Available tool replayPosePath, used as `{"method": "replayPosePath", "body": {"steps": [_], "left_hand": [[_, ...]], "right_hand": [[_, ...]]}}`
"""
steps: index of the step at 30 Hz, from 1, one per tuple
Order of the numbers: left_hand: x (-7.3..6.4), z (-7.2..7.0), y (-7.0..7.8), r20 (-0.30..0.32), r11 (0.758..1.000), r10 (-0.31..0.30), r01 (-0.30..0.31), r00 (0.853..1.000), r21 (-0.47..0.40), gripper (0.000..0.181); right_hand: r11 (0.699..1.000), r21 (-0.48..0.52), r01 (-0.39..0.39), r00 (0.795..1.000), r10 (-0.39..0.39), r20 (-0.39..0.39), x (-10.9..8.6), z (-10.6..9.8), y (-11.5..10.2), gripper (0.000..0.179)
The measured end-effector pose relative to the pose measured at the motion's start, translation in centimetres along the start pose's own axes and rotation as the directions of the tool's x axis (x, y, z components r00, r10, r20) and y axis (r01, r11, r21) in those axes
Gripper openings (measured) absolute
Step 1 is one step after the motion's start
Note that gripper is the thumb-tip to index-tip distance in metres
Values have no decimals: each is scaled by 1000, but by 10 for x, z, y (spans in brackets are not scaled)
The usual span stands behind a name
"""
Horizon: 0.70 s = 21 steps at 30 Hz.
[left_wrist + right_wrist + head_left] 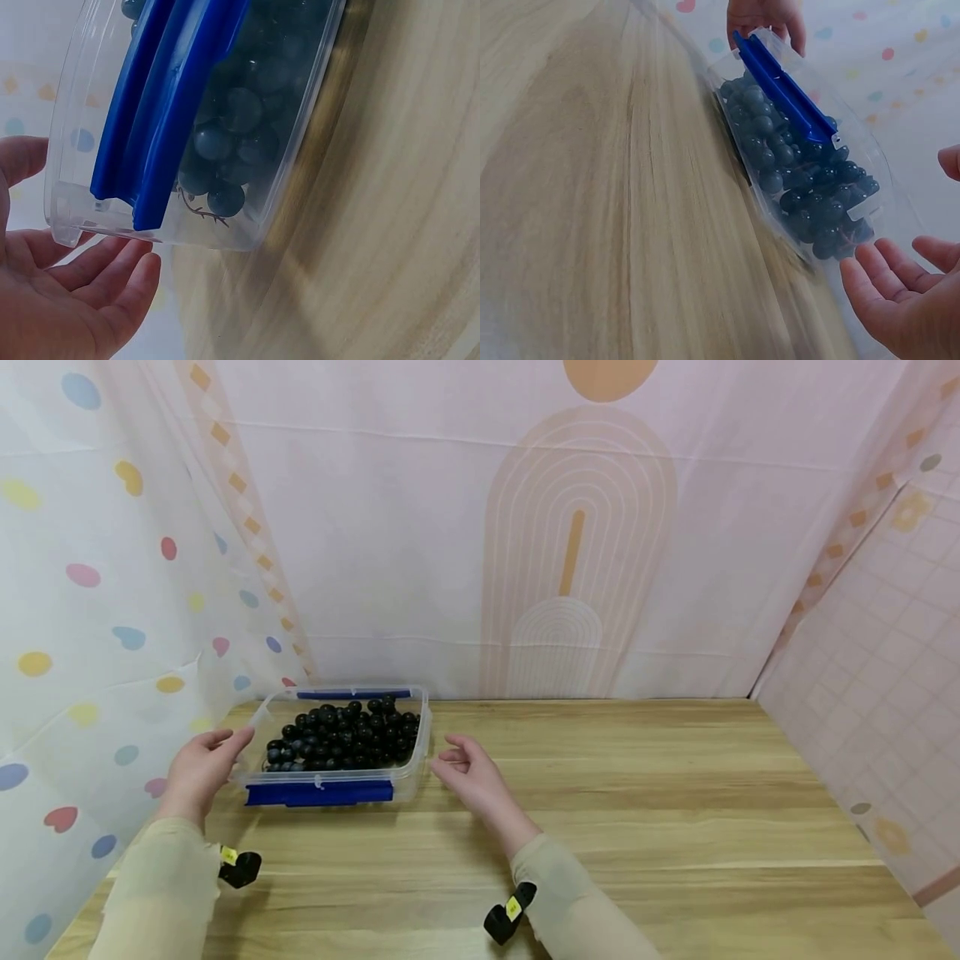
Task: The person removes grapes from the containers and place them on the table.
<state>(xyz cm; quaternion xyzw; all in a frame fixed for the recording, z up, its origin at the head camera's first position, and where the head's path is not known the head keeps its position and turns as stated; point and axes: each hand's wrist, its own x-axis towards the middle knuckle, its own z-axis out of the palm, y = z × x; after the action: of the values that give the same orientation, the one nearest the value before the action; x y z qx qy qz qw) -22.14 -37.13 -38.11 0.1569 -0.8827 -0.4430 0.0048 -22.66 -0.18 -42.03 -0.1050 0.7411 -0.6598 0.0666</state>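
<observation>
A clear plastic container (pixel 412 781) with blue side clips (pixel 318 792) sits at the back left of the wooden table. Dark grapes (pixel 345 735) on stems fill much of it, seen from above through its open top. My left hand (pixel 198 770) is at its left end, thumb by the rim and loosely bent fingers (pixel 112 274) right at the end wall. My right hand (pixel 474 777) hovers just off the right end, palm turned toward it, fingers (pixel 889 274) relaxed and slightly bent with nothing between them.
The wooden table (pixel 637 827) stretches to the right and front. A pale patterned curtain (pixel 390 543) hangs along the back edge, with a dotted curtain (pixel 82 635) close beside my left hand. Each wrist wears a small black camera (pixel 240 868).
</observation>
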Motion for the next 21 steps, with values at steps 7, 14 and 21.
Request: {"method": "replayPosePath", "body": {"steps": [7,14,21], "left_hand": [[4,-2,-2,-5,1000,5,-5,1000,-17,90],[4,-2,1,1,1000,4,-4,1000,-20,92],[6,-1,1,3,999,3,-2,1000,-45,92]], "right_hand": [[999,52,-14,999,12,29,5,1,-2,60],[991,124,-54,998,50,39,10,3,-2,61],[986,151,-75,997,70,42,13,3,-3,64]]}}
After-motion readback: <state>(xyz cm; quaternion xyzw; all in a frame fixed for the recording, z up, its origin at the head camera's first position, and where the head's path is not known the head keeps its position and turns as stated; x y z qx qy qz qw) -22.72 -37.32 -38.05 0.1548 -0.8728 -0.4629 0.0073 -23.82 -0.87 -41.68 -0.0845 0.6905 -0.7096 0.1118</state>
